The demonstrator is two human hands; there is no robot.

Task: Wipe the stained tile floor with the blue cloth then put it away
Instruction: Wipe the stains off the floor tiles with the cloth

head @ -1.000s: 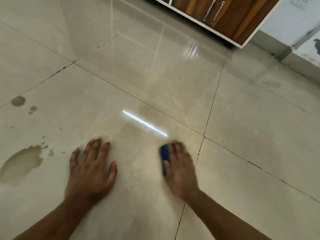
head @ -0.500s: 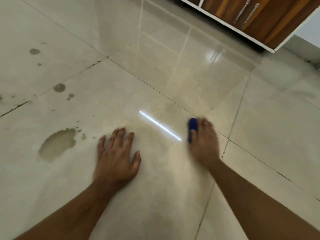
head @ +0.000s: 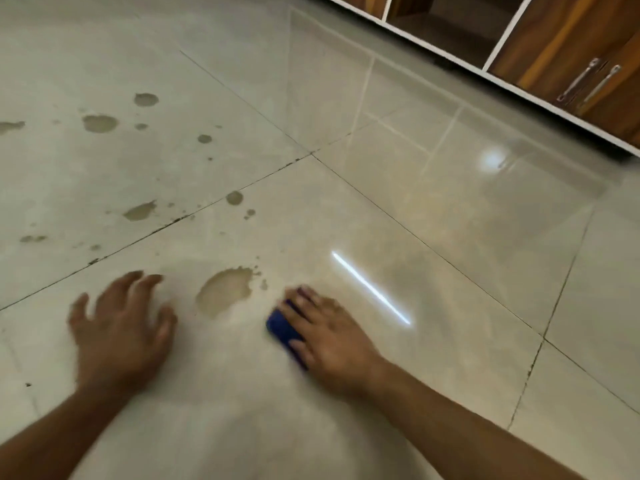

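Wiping is in hand: the right hand [head: 329, 336] presses flat on the blue cloth [head: 282, 329], the left hand [head: 119, 327] spreads empty on the tile floor [head: 450, 237], and the large stain [head: 225, 291] at the cloth's ten o'clock looks like the next stroke.

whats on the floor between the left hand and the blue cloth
In the head view, a large tan stain lies on the tile between the left hand and the blue cloth, which sits under the right hand. A few small specks trail off its upper right edge.
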